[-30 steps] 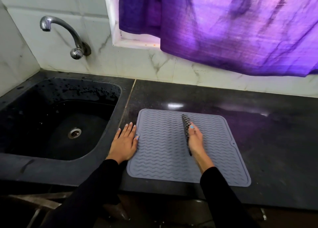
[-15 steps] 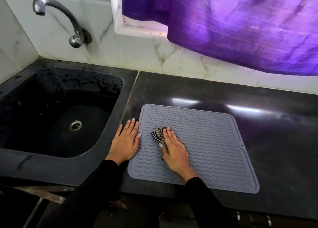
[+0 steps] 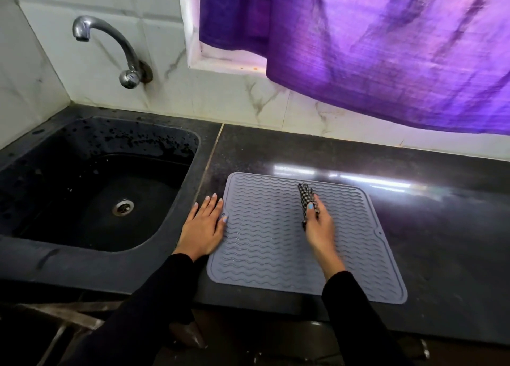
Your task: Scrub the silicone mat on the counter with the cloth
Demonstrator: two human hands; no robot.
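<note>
A grey silicone mat (image 3: 265,244) with wavy ridges lies flat on the dark counter (image 3: 441,227), right of the sink. My right hand (image 3: 320,227) is on the mat's upper middle, shut on a black-and-white checked cloth (image 3: 306,197) that sticks out past my fingers toward the wall. My left hand (image 3: 202,226) lies flat with fingers spread on the counter at the mat's left edge, thumb touching the mat's corner tab.
A black sink (image 3: 96,189) with a metal drain (image 3: 123,207) sits to the left. A chrome tap (image 3: 110,48) comes out of the marble wall above it. A purple curtain (image 3: 372,48) hangs over the counter's back.
My right hand has swept the cloth from the mat's left part to its upper middle and turned onto its edge. My left hand stays in place.
</note>
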